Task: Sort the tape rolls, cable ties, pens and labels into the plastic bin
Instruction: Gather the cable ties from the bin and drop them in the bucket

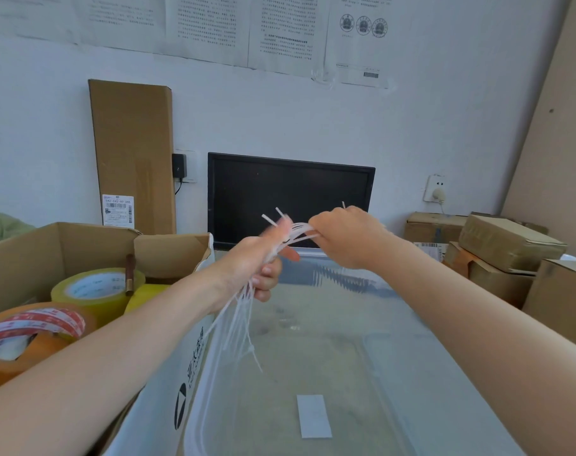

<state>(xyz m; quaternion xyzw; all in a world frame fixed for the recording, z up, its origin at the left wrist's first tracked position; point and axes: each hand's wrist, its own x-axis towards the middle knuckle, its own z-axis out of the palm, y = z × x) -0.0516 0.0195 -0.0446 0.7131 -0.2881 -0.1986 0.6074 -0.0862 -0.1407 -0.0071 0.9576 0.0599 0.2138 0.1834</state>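
Observation:
A bundle of white cable ties hangs above the clear plastic bin. My left hand grips the bundle in its middle, with the loose ends dangling down into the bin's opening. My right hand pinches the upper ends of the same ties, a short gap to the right of the left hand. A white label lies flat on the bin's bottom. Tape rolls sit in a cardboard box on the left: a yellow roll and an orange roll with red-and-white print.
A black monitor stands against the wall behind the bin. A tall flat carton leans on the wall at left. Stacked cardboard parcels crowd the right side. A brown-handled tool sticks up in the box.

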